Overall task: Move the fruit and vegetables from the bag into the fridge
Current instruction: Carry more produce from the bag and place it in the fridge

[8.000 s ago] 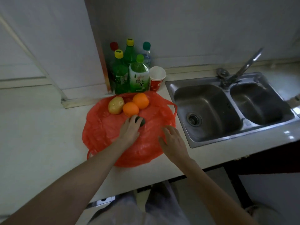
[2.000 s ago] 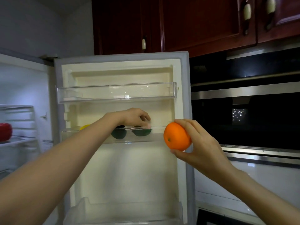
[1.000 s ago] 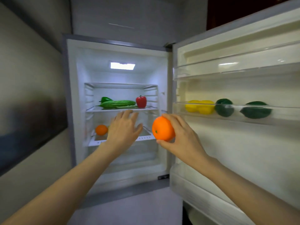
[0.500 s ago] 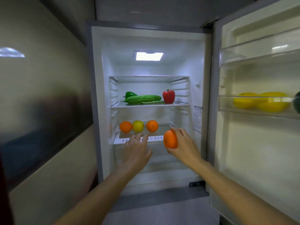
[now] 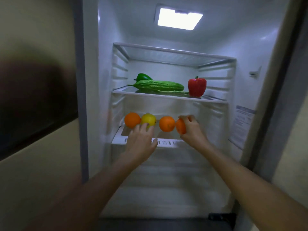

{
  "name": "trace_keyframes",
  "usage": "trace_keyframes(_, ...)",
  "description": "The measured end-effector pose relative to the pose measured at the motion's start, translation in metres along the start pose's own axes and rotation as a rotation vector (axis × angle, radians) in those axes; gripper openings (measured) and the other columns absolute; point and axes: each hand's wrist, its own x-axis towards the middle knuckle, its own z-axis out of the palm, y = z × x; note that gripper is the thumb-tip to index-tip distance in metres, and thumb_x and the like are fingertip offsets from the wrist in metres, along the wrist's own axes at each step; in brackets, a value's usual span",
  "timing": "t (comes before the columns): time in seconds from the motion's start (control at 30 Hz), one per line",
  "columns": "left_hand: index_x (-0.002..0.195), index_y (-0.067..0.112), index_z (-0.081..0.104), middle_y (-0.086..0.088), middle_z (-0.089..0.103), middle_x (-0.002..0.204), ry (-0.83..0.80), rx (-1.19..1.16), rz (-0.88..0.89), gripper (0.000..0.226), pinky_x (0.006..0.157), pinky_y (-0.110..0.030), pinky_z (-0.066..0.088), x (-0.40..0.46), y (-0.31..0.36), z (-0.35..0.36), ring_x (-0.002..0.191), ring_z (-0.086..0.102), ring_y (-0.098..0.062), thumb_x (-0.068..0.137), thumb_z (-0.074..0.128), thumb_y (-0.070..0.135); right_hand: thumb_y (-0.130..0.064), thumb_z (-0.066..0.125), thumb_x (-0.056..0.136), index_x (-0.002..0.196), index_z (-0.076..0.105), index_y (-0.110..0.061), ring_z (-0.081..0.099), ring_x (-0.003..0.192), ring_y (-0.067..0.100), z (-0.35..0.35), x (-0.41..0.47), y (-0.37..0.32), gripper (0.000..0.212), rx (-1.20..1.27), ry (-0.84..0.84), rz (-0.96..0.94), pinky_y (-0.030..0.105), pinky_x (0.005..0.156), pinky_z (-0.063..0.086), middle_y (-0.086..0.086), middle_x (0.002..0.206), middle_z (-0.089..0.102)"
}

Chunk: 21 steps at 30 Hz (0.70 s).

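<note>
— What have you got in front of you?

— I'm looking straight into the open fridge (image 5: 103, 97). My right hand (image 5: 191, 130) is wrapped around an orange (image 5: 180, 126), fingers curled over its top and far side, thumb underneath. I'm holding it at the lower shelf (image 5: 166, 141), just right of a second orange (image 5: 167, 123); the two look nearly touching, though I cannot tell if they meet.

— And the left hand?

— My left hand (image 5: 141, 140) is empty, fingers spread fairly wide and loose, palm facing down over the shelf's front lip. Its fingertips (image 5: 146, 125) reach the lower edge of a yellow lemon (image 5: 148, 120); contact is too blurred to call. Left of those fingertips sits a third orange (image 5: 132, 120), right beside the lemon.

— Anything above your fingers?

— One shelf up, well above both hands: a long bumpy green gourd (image 5: 158, 85) lying flat, a green pepper (image 5: 143, 77) behind its left end, and a red bell pepper (image 5: 197, 86) standing upright, above my right fingers. The interior light (image 5: 179, 20) glows at the top.
</note>
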Motion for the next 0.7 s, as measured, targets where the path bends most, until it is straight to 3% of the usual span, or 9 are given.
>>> trace_keyframes(0.27,0.126,0.019,0.045,-0.001,0.041,0.137,-0.076,0.016,-0.118,0.04,0.089,-0.037,0.037,0.062,-0.028,0.041,0.118,0.04,-0.024,0.089,0.048,0.034,0.001,0.062,0.073,0.135,0.038,-0.019,0.042,0.119,0.031,0.048,0.088,0.058,0.07,-0.235,-0.098,-0.061,0.041,0.087,0.045,0.01,0.131,0.039)
trace_keyframes(0.43,0.122,0.012,0.052,-0.008,0.048,0.133,-0.008,0.026,-0.07,0.039,0.084,-0.038,0.038,0.072,-0.027,0.054,0.116,0.046,-0.03,0.087,0.055,0.029,0.002,0.059,0.078,0.135,0.039,-0.012,0.041,0.12,0.035,0.061,0.111,0.072,0.062,-0.43,-0.189,-0.109,0.043,0.094,0.041,0.014,0.136,0.038)
trace_keyframes(0.53,0.117,0.01,0.057,-0.012,0.054,0.125,0.015,0.036,-0.026,0.037,0.077,-0.038,0.039,0.076,-0.025,0.054,0.109,0.051,-0.032,0.084,0.058,0.027,0.0,0.062,0.078,0.136,0.038,-0.011,0.041,0.121,0.035,0.069,0.115,0.074,0.064,-0.423,-0.252,-0.086,0.043,0.095,0.042,0.015,0.137,0.038)
trace_keyframes(0.7,0.122,0.012,0.053,-0.008,0.05,0.129,-0.007,0.051,-0.028,0.038,0.081,-0.036,0.039,0.076,-0.026,0.053,0.113,0.047,-0.028,0.089,0.052,0.031,-0.011,0.063,0.079,0.14,0.036,-0.012,0.044,0.122,0.033,0.075,0.114,0.068,0.067,-0.282,-0.266,-0.122,0.039,0.1,0.039,0.014,0.135,0.043)
